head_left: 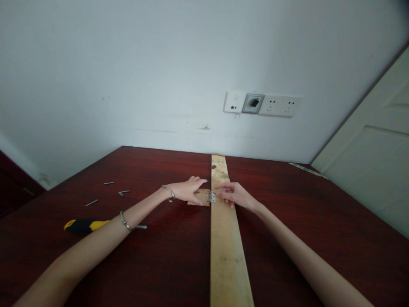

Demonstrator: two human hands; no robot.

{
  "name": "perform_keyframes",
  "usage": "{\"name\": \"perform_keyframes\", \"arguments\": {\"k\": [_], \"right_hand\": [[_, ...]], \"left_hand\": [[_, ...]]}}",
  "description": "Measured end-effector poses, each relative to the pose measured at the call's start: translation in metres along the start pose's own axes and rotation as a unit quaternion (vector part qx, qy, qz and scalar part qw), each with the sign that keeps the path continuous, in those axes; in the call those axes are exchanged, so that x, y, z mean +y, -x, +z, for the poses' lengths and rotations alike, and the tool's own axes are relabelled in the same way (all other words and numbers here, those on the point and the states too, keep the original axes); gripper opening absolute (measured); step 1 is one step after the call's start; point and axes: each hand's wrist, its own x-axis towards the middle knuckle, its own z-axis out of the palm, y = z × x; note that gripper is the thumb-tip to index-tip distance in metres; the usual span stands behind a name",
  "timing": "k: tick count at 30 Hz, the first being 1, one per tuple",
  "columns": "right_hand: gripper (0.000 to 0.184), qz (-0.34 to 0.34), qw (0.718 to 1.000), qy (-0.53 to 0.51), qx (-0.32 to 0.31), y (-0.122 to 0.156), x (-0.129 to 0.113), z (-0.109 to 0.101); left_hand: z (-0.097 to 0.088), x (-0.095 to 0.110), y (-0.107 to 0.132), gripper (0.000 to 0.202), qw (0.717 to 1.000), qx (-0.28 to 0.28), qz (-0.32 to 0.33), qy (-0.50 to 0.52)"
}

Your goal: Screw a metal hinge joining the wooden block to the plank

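A long pale wooden plank (pixel 227 251) runs from the near edge to the wall across a dark red table (pixel 153 264). A small wooden block (pixel 202 197) lies against the plank's left side. A small metal hinge (pixel 212 196) bridges the block and the plank. My left hand (pixel 187 190) lies flat on the small block, fingers stretched out. My right hand (pixel 233 194) rests on the plank, fingertips pinched at the hinge.
A yellow and black handled screwdriver (pixel 84 224) lies on the table at the left, partly under my left forearm. Several loose screws (pixel 108 183) lie farther back left. A white wall with sockets (pixel 262 104) stands behind. A pale door (pixel 377 149) is at the right.
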Motion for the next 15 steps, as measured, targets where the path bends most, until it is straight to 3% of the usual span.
{"name": "perform_keyframes", "arguments": {"k": [4,8,15], "right_hand": [[0.037,0.015,0.996,-0.074,0.046,-0.001,0.004,-0.004],[0.032,0.023,0.992,-0.107,0.055,-0.001,0.004,-0.005],[0.033,0.030,0.993,-0.097,0.053,0.002,-0.006,-0.009]], "left_hand": [[-0.003,0.001,0.001,0.088,1.000,0.002,0.002,0.004],[-0.015,0.010,0.006,0.086,1.000,0.001,-0.002,0.005],[-0.053,0.032,0.025,0.057,0.993,0.099,0.060,-0.007]]}}
